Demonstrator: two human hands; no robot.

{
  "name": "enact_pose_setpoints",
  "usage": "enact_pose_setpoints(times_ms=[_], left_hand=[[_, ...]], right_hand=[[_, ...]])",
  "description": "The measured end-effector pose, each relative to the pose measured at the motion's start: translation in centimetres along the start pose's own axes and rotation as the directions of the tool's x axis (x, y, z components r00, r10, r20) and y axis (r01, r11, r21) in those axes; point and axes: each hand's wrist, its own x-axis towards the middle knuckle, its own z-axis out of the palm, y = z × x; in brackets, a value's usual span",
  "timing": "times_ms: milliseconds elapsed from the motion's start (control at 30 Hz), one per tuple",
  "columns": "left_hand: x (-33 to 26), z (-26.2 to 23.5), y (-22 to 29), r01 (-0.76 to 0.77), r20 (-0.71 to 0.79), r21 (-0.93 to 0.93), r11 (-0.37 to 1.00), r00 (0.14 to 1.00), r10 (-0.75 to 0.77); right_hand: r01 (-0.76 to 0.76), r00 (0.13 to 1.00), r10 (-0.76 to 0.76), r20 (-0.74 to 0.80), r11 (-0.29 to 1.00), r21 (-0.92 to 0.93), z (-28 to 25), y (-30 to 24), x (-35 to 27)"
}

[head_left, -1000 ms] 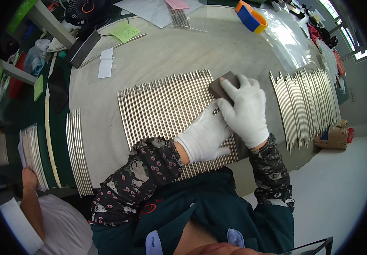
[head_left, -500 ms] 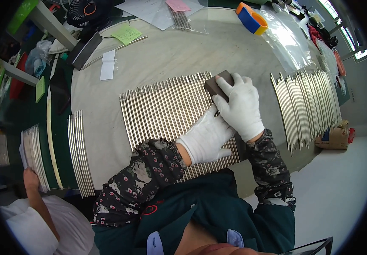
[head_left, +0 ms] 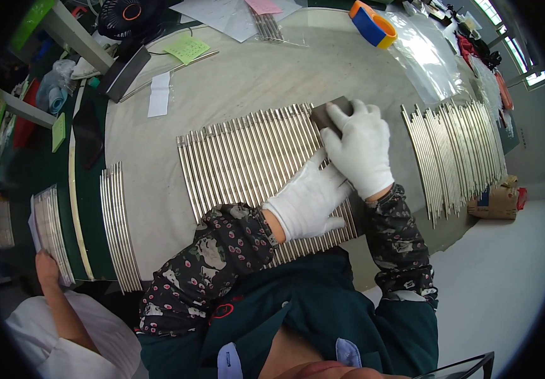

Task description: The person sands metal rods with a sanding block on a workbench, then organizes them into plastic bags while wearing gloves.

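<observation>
We note the block [head_left: 321,117] shifted rightward, right hand [head_left: 359,148] clasping it, left hand [head_left: 309,201] spread flat; uneven pressure could roll rods [head_left: 241,158].

Bright light, window [head_left: 536,78] at upper right, glare on clear plastic [head_left: 429,63], glinting metal rods [head_left: 247,161], fisheye bending, black corners

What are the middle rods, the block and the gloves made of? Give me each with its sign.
Middle rods: apparently metal, polished, from the bright streaks along them; steel or plating, I can't tell.
Block: dark, matte, with no strong shine; perhaps foam or abrasive, but the look leaves it open.
Gloves: probably white cloth, matte and softly creased.
</observation>
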Motion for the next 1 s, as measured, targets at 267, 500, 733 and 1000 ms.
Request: enact_pose_setpoints(times_ms=[267,500,733,1000], left_hand=[[0.8,-0.5,0.3,0.036,0.098,-0.047,0.998,0.995,-0.031],[1.4,-1.0,0.0,0.116,0.322,-0.109,0.987,0.944,-0.076],[1.5,-1.1,0.0,0.091,0.233,-0.084,0.992,0.970,-0.069],[1.2,-0.2,-0.2,0.012,0.066,-0.038,0.999,0.998,-0.010]], right_hand=[[-0.027,0.998,0.032,0.047,0.995,-0.099,-1.0,0.7,0.9],[-0.041,0.996,0.046,0.077,0.997,-0.061,-0.1,0.2,0.8],[-0.005,1.000,0.004,0.023,1.000,0.020,0.0,0.1,0.5],[-0.016,0.997,0.022,0.071,0.996,-0.085,-0.8,0.5,1.5]])
